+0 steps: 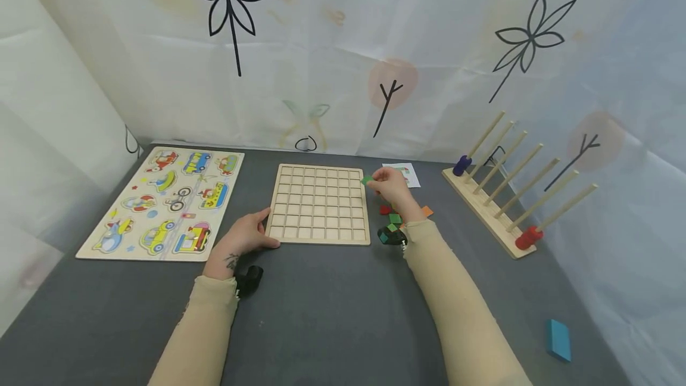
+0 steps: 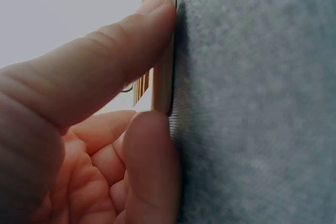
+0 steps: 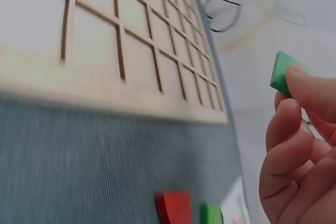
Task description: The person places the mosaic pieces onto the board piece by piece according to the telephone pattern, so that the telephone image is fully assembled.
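A square wooden grid board (image 1: 320, 205) lies flat in the middle of the table. My left hand (image 1: 245, 234) holds its near left corner, thumb along the front edge and fingers at the left side. In the left wrist view the thumb (image 2: 121, 51) presses against the board's edge (image 2: 164, 77). Between thumb and fingertip my right hand (image 1: 393, 186) pinches a green square tile (image 3: 282, 74), raised at the board's far right side. Below that hand lie loose tiles, among them a red tile (image 1: 385, 210) and a green tile (image 1: 395, 218), partly hidden by the wrist.
A picture card (image 1: 404, 174) lies behind the right hand. On the left is a vehicle puzzle board (image 1: 166, 204). A peg rack (image 1: 490, 210) with upright rods stands at right, and a blue block (image 1: 559, 340) lies near right. A curtain (image 1: 321, 46) hangs behind the table.
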`<state>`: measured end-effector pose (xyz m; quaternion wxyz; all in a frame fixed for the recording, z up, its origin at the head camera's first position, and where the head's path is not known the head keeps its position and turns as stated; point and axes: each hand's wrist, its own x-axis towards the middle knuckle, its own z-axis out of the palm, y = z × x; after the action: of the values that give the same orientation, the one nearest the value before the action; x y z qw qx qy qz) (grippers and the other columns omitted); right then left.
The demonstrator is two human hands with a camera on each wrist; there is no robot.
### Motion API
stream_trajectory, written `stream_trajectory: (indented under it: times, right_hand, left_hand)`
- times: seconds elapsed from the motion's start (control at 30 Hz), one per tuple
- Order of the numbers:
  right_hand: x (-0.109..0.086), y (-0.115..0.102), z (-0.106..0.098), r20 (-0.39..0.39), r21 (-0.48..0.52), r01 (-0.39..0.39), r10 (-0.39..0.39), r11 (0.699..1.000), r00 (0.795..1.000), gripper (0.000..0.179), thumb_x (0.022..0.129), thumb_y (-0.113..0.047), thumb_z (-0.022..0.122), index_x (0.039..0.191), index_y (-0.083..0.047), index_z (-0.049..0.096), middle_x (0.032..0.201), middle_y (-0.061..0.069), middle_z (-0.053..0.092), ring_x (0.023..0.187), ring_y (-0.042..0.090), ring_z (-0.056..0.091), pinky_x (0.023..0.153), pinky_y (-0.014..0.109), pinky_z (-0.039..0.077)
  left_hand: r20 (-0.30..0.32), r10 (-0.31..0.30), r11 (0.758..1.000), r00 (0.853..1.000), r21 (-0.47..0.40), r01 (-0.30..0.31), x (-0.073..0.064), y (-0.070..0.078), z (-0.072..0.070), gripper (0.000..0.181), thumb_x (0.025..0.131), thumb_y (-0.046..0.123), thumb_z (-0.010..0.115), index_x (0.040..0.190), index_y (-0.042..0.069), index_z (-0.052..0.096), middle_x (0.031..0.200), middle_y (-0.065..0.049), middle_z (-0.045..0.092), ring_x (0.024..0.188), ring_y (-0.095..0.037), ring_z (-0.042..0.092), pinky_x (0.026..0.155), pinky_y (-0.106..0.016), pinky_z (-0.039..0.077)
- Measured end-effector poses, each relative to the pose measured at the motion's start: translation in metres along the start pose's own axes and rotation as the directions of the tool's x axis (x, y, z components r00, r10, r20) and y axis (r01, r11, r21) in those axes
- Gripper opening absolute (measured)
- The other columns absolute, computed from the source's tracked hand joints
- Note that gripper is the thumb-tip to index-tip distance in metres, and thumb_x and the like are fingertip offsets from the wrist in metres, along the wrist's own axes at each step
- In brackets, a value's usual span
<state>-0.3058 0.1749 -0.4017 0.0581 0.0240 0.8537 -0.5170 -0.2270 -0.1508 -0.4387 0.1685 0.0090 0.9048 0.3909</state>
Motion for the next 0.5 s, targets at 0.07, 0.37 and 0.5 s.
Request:
stream_trajectory:
  times: [0.07, 0.37, 0.5]
  right_hand:
    - [0.008, -0.002, 0.011, 0.018, 0.012, -0.014, 0.013, 1.000, 1.000, 0.014, 0.088, -0.012, 0.062, 0.098, -0.004, 0.058, 0.085, 0.005, 0.056, 0.079, 0.034, 0.057, 0.057, 0.032, 0.039]
    - [0.023, -0.005, 0.044, 0.057, -0.086, 0.028, -0.024, 0.996, 0.998, 0.020, 0.086, -0.007, 0.061, 0.104, 0.001, 0.063, 0.083, 0.011, 0.058, 0.061, 0.015, 0.049, 0.055, 0.027, 0.040]
    - [0.025, -0.004, 0.050, 0.051, -0.188, 0.020, -0.011, 0.982, 0.999, 0.018, 0.085, -0.010, 0.064, 0.101, -0.002, 0.064, 0.088, 0.011, 0.060, 0.067, 0.014, 0.051, 0.057, 0.025, 0.040]
  left_hand:
    - [0.006, -0.009, 1.000, 1.000, -0.004, 0.009, 0.000, 0.000, 0.000, 0.094, 0.071, 0.017, 0.079, 0.146, 0.003, 0.024, 0.068, -0.006, 0.049, 0.053, -0.015, 0.046, 0.052, -0.028, 0.037]
    - [0.016, -0.040, 0.999, 0.999, -0.003, 0.040, -0.001, 0.005, -0.002, 0.095, 0.072, 0.018, 0.078, 0.147, 0.005, 0.023, 0.068, -0.005, 0.048, 0.053, -0.015, 0.046, 0.052, -0.027, 0.037]
    - [0.015, -0.037, 0.999, 0.999, -0.008, 0.037, -0.001, 0.006, -0.001, 0.094, 0.072, 0.017, 0.078, 0.147, 0.005, 0.023, 0.069, -0.006, 0.048, 0.053, -0.015, 0.046, 0.052, -0.027, 0.037]
